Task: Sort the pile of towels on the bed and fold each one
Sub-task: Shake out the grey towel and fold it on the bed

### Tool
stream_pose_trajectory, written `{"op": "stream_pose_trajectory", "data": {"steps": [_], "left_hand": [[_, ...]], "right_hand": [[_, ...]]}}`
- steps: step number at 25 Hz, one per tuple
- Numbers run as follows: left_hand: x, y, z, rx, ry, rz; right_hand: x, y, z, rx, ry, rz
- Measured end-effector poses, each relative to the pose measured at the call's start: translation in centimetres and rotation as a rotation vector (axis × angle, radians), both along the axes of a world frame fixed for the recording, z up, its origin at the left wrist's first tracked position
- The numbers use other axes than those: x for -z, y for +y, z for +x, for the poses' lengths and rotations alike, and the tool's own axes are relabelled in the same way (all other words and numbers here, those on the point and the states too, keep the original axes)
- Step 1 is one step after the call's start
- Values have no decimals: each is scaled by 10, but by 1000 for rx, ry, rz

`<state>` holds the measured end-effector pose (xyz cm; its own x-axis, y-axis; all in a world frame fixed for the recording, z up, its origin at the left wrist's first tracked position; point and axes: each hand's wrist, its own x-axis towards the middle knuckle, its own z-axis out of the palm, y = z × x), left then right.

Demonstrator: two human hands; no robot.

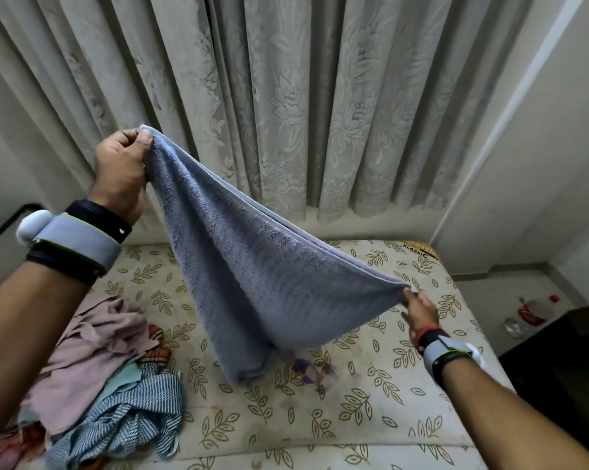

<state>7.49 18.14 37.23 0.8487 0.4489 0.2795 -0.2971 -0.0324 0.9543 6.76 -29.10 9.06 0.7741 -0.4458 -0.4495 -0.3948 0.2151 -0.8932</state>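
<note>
Over leaf-print bed (371, 401) — left hand (122, 171) and right hand (420, 310) pinch grey-blue towel (252, 273), seemingly doubled.

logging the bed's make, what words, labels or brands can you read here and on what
"KLASSIC": on the yellow label at the far right corner of the mattress; the print beside it is too blurred to read.
Red labels on the bottles on the floor: too small to read.
No text shows on the blue-grey towel.
</note>
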Motion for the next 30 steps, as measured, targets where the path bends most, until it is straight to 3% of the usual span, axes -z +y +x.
{"op": "stream_pose_trajectory", "data": {"steps": [7,12,15,19,26,30], "left_hand": [[16,-7,5,22,110,59],[1,-15,-2,313,134,192],[-15,17,7,146,101,109],[3,85,21,-81,150,112],[30,130,42,-142,188,182],[8,135,44,-174,155,187]], "right_hand": [[-108,35,66,-304,-405,-355],[-176,65,81,-462,-573,-453],[-209,47,98,-356,-602,-481],[-212,-26,120,-60,-430,-620],[-222,-38,118,-71,-452,-458],[-226,-43,137,-72,-548,-424]]}}
